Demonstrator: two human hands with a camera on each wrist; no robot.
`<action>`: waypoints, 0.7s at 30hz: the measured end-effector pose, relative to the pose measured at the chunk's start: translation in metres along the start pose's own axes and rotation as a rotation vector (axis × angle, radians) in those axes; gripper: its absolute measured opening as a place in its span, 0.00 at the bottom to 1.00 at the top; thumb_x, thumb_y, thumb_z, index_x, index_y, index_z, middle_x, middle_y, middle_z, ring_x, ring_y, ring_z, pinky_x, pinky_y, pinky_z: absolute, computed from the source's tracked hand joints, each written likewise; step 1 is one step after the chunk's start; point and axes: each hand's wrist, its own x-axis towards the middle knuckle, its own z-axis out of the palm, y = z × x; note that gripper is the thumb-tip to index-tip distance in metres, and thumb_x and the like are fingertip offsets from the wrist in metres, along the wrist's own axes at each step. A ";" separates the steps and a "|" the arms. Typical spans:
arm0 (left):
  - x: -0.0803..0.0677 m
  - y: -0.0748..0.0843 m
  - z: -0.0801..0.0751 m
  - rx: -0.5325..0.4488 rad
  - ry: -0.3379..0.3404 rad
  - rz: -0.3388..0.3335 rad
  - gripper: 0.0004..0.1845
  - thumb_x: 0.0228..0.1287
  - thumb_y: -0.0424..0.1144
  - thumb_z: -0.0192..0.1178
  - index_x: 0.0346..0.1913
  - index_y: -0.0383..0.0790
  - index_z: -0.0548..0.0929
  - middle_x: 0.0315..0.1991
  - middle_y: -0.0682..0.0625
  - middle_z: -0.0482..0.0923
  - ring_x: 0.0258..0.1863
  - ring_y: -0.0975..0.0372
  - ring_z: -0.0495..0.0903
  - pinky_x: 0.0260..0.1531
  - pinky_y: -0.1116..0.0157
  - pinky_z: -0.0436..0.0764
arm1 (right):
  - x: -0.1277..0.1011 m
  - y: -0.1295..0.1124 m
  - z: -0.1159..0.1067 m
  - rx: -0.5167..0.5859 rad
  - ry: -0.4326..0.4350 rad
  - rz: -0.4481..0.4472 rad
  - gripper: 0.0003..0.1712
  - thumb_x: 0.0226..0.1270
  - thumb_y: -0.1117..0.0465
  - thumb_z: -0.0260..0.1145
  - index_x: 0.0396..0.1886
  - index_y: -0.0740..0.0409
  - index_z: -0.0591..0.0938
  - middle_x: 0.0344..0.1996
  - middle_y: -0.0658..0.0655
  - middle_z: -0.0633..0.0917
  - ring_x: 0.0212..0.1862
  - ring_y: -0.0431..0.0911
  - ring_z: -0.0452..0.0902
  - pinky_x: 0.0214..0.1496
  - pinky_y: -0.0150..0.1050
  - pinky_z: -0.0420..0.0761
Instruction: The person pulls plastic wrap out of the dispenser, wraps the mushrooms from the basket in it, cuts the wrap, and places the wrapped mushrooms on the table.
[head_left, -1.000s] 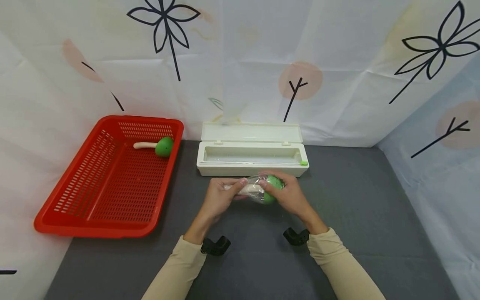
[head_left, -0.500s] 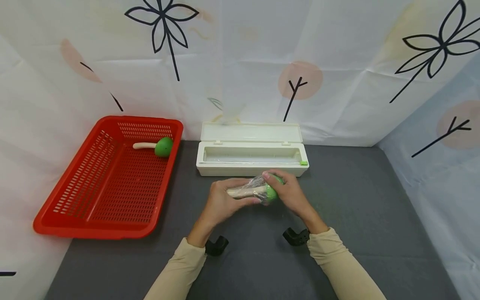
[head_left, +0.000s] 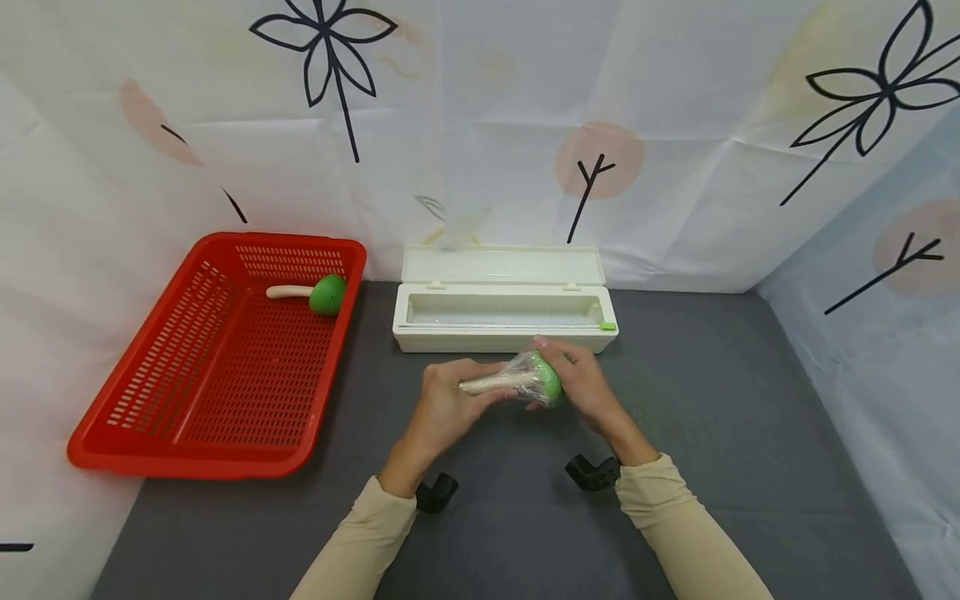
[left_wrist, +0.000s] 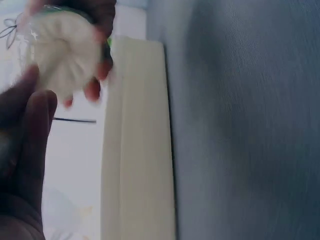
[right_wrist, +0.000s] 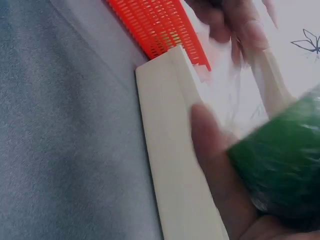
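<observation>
Between both hands is a toy mushroom (head_left: 550,382) with a green cap and a pale stem, lying sideways with its cap to the right. Clear cling film (head_left: 521,365) covers the cap and part of the stem, crinkled and shiny. My left hand (head_left: 444,403) grips the stem between thumb and fingers. On the other side, my right hand (head_left: 587,390) holds the wrapped cap (right_wrist: 285,155), its fingers round the edge. The left wrist view shows the pale underside (left_wrist: 62,52) of the cap through the film.
Just behind the hands stands a white cling film dispenser (head_left: 506,342), lid up, with a green slider (head_left: 607,327) at its right end. A red basket (head_left: 202,463) at the left holds another green-capped toy mushroom (head_left: 327,294). A printed cloth (head_left: 480,167) hangs behind the grey table (head_left: 750,433).
The left hand has shifted from pinching the stem's end to gripping along the stem. The mushroom has tilted and turned slightly, and the right fingers have moved round the cap's edge.
</observation>
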 end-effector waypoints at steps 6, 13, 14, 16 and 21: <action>0.003 -0.001 -0.002 -0.279 -0.037 -0.243 0.17 0.50 0.30 0.79 0.44 0.27 0.89 0.27 0.42 0.87 0.20 0.59 0.87 0.23 0.61 0.85 | -0.003 0.003 -0.004 -0.110 -0.041 -0.109 0.26 0.72 0.61 0.68 0.67 0.65 0.77 0.57 0.68 0.81 0.41 0.47 0.81 0.38 0.37 0.82; 0.004 0.000 -0.007 -0.082 -0.035 -0.240 0.22 0.48 0.36 0.82 0.49 0.37 0.91 0.36 0.46 0.89 0.26 0.64 0.78 0.23 0.70 0.74 | -0.003 0.006 -0.006 -0.164 0.009 -0.063 0.22 0.72 0.61 0.67 0.61 0.67 0.81 0.52 0.64 0.82 0.39 0.49 0.80 0.37 0.40 0.82; 0.004 0.000 -0.007 -0.079 -0.030 -0.236 0.20 0.49 0.36 0.81 0.48 0.37 0.91 0.35 0.46 0.89 0.26 0.64 0.79 0.23 0.70 0.74 | -0.003 0.006 -0.007 -0.160 -0.008 -0.056 0.23 0.72 0.62 0.67 0.63 0.67 0.80 0.53 0.65 0.81 0.40 0.49 0.80 0.38 0.40 0.82; 0.005 0.000 -0.008 -0.103 -0.019 -0.242 0.16 0.51 0.34 0.79 0.45 0.35 0.92 0.31 0.45 0.89 0.24 0.64 0.82 0.22 0.70 0.76 | -0.003 0.007 -0.008 -0.119 -0.051 -0.036 0.26 0.71 0.64 0.68 0.65 0.67 0.77 0.54 0.66 0.80 0.41 0.52 0.81 0.39 0.44 0.85; 0.006 0.000 -0.012 -0.174 -0.052 -0.250 0.19 0.51 0.33 0.79 0.48 0.32 0.90 0.36 0.42 0.89 0.29 0.62 0.87 0.28 0.68 0.83 | -0.004 0.006 -0.007 -0.044 -0.092 0.000 0.26 0.70 0.62 0.71 0.64 0.67 0.77 0.50 0.69 0.79 0.37 0.58 0.83 0.35 0.62 0.84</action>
